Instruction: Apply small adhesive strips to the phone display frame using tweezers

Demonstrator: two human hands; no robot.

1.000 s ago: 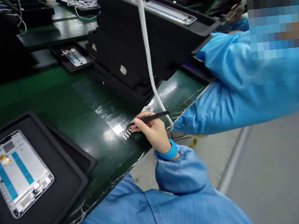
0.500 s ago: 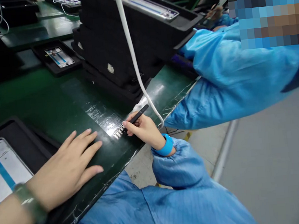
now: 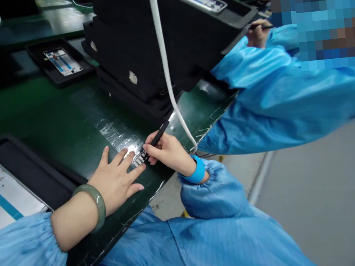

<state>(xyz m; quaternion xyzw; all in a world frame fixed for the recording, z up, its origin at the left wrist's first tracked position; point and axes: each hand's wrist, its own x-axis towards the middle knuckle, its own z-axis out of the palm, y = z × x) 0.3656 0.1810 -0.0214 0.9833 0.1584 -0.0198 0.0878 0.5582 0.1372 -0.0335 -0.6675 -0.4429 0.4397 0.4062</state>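
My right hand (image 3: 170,152) is closed around black tweezers (image 3: 160,134), whose tip points down at a row of small silvery parts (image 3: 138,160). These parts lie at the near end of a shiny clear sheet (image 3: 111,133) on the green table mat (image 3: 50,114). Fingers spread, my left hand (image 3: 115,185) lies flat, with its fingertips on or just over the sheet's edge, close beside the parts. It holds nothing. The tweezers' tip is partly hidden by my right fingers, so I cannot tell whether it grips a part.
A black tray (image 3: 31,163) with a phone frame (image 3: 10,193) sits at the left; a smaller tray (image 3: 59,79) holds another frame (image 3: 63,62). Stacked black trays (image 3: 144,48) stand ahead. A white cable (image 3: 164,59) hangs before them. A co-worker's blue sleeve (image 3: 271,94) reaches in from the right.
My left hand has moved right and forward, from the bare mat to the sheet's edge. My right hand has shifted slightly left, still holding the tweezers. The co-worker's hand now shows more clearly.
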